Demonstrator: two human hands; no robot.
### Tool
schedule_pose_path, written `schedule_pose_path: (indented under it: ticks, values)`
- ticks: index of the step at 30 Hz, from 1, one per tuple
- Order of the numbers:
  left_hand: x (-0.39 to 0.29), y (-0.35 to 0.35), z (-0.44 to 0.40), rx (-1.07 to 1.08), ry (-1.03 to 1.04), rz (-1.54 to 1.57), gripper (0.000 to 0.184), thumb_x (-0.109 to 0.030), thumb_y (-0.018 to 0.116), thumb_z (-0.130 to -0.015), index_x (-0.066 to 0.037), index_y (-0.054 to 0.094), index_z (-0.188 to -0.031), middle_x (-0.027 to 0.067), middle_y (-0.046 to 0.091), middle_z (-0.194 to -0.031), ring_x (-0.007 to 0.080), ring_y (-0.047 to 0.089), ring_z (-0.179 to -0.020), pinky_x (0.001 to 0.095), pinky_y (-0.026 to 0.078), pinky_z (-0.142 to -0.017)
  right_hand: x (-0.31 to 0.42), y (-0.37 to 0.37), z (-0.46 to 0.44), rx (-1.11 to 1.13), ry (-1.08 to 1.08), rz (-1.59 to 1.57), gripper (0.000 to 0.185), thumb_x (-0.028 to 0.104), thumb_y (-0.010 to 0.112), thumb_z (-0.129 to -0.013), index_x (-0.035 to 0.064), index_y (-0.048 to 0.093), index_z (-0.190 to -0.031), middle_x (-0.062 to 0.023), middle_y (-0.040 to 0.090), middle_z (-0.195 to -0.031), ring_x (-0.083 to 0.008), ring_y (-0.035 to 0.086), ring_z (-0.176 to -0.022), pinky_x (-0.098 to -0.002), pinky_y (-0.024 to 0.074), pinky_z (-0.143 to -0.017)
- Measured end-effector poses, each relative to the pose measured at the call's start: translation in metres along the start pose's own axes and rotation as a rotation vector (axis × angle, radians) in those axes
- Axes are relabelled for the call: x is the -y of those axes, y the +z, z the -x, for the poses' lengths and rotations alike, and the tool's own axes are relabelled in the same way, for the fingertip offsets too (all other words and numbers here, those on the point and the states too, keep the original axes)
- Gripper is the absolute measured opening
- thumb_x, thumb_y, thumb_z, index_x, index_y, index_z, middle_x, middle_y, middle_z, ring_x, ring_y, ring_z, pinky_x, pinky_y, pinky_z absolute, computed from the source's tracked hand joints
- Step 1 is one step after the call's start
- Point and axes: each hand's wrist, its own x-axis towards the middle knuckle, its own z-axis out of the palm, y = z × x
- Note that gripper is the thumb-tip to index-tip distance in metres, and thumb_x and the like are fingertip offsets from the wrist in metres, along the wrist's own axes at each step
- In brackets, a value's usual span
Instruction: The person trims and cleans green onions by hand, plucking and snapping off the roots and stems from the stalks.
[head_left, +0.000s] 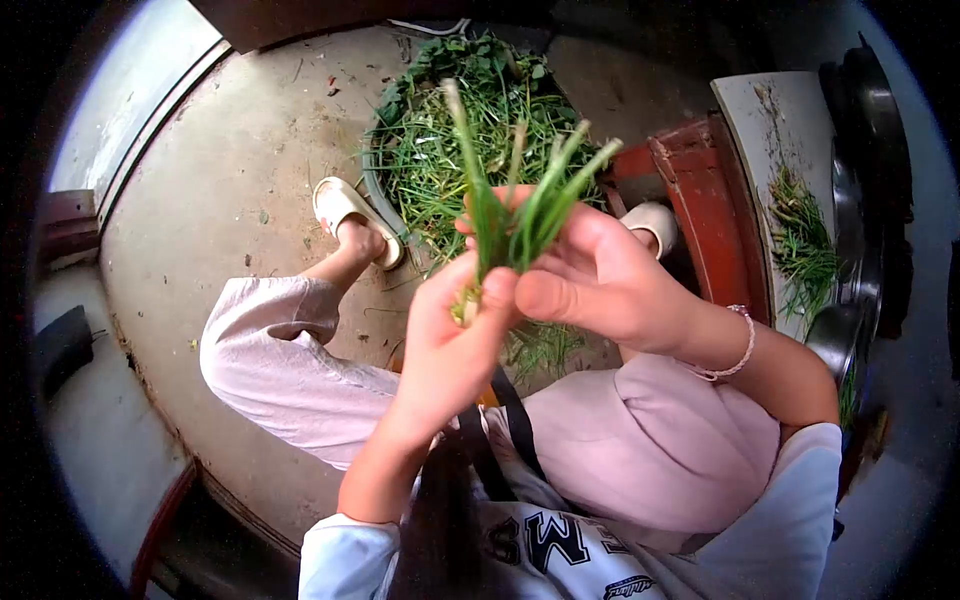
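Note:
A small bunch of green stalks (545, 215) with pale ends stands up between my two hands, in the middle of the view. My left hand (455, 325) is closed round its lower part, where a whitish-yellow end shows beside the thumb. Against the other side of the bunch lies my right hand (600, 280), its thumb near my left thumb and its fingers curled behind the stalks. Beyond the hands, a wide round container (375, 190) holds a heap of loose greens (430, 150).
At the right, a pale board (745, 105) carries another pile of green stalks (800, 235) beside a red wooden piece (700, 220). Dark and metal pans (840, 335) stand at the far right. Cut green bits (545, 350) lie below my hands.

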Motion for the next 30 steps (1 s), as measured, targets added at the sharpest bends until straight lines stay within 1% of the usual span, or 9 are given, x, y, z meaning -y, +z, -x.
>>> schedule_pose_path:
  ticks: [1, 2, 7, 12, 15, 20, 24, 27, 30]
  values:
    - [-0.006, -0.001, 0.004, 0.061, -0.002, 0.032, 0.021, -0.019, 0.044, -0.085, -0.001, 0.051, -0.090, -0.0054, 0.044, -0.068, 0.0022, 0.037, -0.060, 0.0159, 0.030, -0.052, 0.003, 0.002, -0.003, 0.002, 0.008, 0.030, 0.059, 0.025, 0.060, -0.073, -0.0001, 0.032, -0.118, -0.0088, 0.042, -0.113, -0.0174, 0.039, -0.106, -0.0300, 0.0296, -0.092]
    - [-0.002, -0.001, 0.006, 0.050, 0.018, -0.028, 0.022, -0.025, 0.045, -0.084, -0.003, 0.050, -0.082, -0.0047, 0.045, -0.063, 0.0018, 0.037, -0.053, 0.0155, 0.027, -0.045, 0.007, 0.003, -0.005, 0.005, 0.017, 0.057, 0.055, 0.025, 0.060, -0.074, 0.0003, 0.035, -0.117, -0.0082, 0.043, -0.111, -0.0165, 0.040, -0.105, -0.0298, 0.0300, -0.091]
    - [-0.002, 0.007, 0.013, 0.060, -0.007, -0.021, 0.023, -0.023, 0.043, -0.085, -0.005, 0.044, -0.072, -0.0057, 0.039, -0.060, 0.0029, 0.033, -0.053, 0.0175, 0.026, -0.047, 0.006, 0.002, -0.005, -0.037, -0.033, 0.110, 0.022, 0.025, 0.045, -0.083, 0.0037, 0.050, -0.088, -0.0025, 0.048, -0.089, -0.0083, 0.043, -0.084, -0.0238, 0.0354, -0.074]
    - [-0.002, 0.007, 0.018, 0.101, 0.003, -0.107, 0.021, -0.022, 0.043, -0.085, -0.003, 0.047, -0.076, -0.0044, 0.042, -0.062, 0.0031, 0.033, -0.053, 0.0167, 0.026, -0.047, -0.001, 0.001, 0.004, -0.057, -0.056, -0.030, 0.021, 0.025, 0.041, -0.085, 0.0050, 0.045, -0.081, -0.0018, 0.043, -0.081, -0.0102, 0.041, -0.079, -0.0240, 0.0342, -0.073]
    - [-0.002, 0.012, 0.018, 0.132, -0.021, -0.124, 0.025, -0.022, 0.041, -0.086, -0.001, 0.052, -0.094, -0.0030, 0.050, -0.064, 0.0012, 0.034, -0.049, 0.0147, 0.026, -0.044, 0.009, 0.000, 0.016, -0.114, 0.078, -0.179, 0.021, 0.027, 0.039, -0.086, 0.0064, 0.041, -0.080, -0.0024, 0.039, -0.080, -0.0113, 0.039, -0.078, -0.0249, 0.0344, -0.072]
    - [-0.004, 0.025, 0.016, 0.041, -0.041, -0.031, 0.026, -0.021, 0.042, -0.085, -0.001, 0.053, -0.097, -0.0045, 0.049, -0.061, -0.0005, 0.033, -0.045, 0.0135, 0.024, -0.039, 0.005, -0.017, 0.021, -0.196, -0.061, -0.246, 0.023, 0.029, 0.039, -0.085, 0.0066, 0.040, -0.080, -0.0026, 0.037, -0.078, -0.0119, 0.037, -0.078, -0.0263, 0.0350, -0.073]
    - [-0.008, 0.019, 0.014, -0.009, -0.009, -0.159, 0.027, -0.021, 0.039, -0.086, -0.001, 0.054, -0.098, -0.0047, 0.051, -0.065, -0.0011, 0.032, -0.044, 0.0138, 0.023, -0.039, 0.005, -0.030, 0.020, -0.104, -0.210, -0.323, 0.023, 0.026, 0.038, -0.086, 0.0043, 0.045, -0.081, -0.0027, 0.043, -0.079, -0.0113, 0.041, -0.077, -0.0225, 0.0343, -0.071]
    - [-0.009, 0.018, 0.010, -0.119, 0.005, -0.081, 0.030, -0.021, 0.036, -0.087, 0.001, 0.054, -0.096, 0.0016, 0.056, -0.069, -0.0007, 0.029, -0.041, 0.0154, 0.022, -0.037, 0.008, -0.034, 0.021, -0.067, -0.212, -0.371, 0.023, 0.025, 0.038, -0.086, 0.0038, 0.044, -0.080, -0.0032, 0.042, -0.079, -0.0119, 0.040, -0.075, -0.0235, 0.0347, -0.070]
    - [-0.007, 0.008, 0.007, -0.072, -0.017, -0.040, 0.029, -0.022, 0.036, -0.087, 0.001, 0.054, -0.093, 0.0054, 0.058, -0.073, 0.0000, 0.029, -0.040, 0.0156, 0.022, -0.037, 0.008, -0.034, 0.023, 0.012, -0.215, -0.427, 0.022, 0.024, 0.039, -0.086, 0.0032, 0.044, -0.079, -0.0038, 0.042, -0.078, -0.0121, 0.040, -0.074, -0.0243, 0.0352, -0.069]
